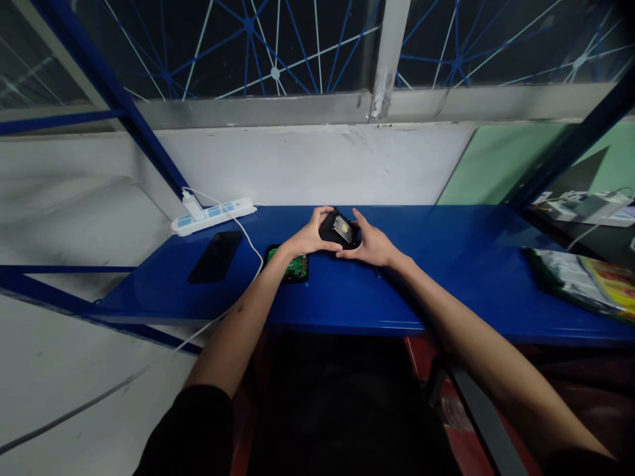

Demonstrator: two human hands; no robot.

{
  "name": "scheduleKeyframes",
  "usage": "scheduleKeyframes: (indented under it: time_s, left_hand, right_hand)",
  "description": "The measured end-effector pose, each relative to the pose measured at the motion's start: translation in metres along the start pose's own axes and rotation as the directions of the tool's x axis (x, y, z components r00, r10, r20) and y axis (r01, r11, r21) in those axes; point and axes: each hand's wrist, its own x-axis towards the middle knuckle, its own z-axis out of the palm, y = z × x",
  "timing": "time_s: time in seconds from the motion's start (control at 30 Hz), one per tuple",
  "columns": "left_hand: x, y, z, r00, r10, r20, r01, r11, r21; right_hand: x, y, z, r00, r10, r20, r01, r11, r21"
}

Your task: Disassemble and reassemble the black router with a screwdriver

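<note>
A black plastic housing point(327, 229) with a silvery metal plate point(343, 229) inside is held above the blue desk, tilted. My left hand point(310, 234) grips its left side, thumb along the near edge and fingers curled over the far side. My right hand point(371, 242) is closed around its right side, thumb at the near edge and index finger raised. Some of its fingers are hidden behind the housing. Partly behind my left forearm, a green circuit board point(297, 266) sits in a black case on the desk.
A black phone point(215, 256) lies on the blue desk point(342, 301) at the left. Behind it is a white power strip point(214, 216) with a plugged-in charger; its white cable point(252, 244) runs under my left arm. A colourful bag point(585, 277) lies at the right.
</note>
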Motion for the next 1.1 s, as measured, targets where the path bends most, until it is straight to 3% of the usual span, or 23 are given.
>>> scheduleKeyframes:
  time_s: [0.53,0.77,1.0,1.1]
  left_hand:
    - [0.007,-0.009,-0.012,0.999,-0.051,-0.019,0.053,0.984,0.172]
    - [0.007,-0.012,-0.014,0.997,-0.078,0.002,0.075,0.968,0.238]
    - [-0.002,0.016,-0.014,0.997,-0.083,0.005,0.075,0.925,0.373]
    - [-0.006,0.033,-0.012,0.992,-0.041,0.119,-0.025,0.862,0.507]
  right_hand:
    - [0.0,0.001,0.006,0.989,0.003,-0.148,-0.023,0.991,-0.13]
    - [-0.001,-0.003,0.003,0.99,-0.005,-0.14,-0.027,0.974,-0.223]
    - [-0.006,0.001,-0.013,0.984,-0.143,-0.104,0.106,0.948,-0.3]
    - [-0.012,-0.001,-0.023,0.971,-0.236,-0.038,0.216,0.935,-0.283]
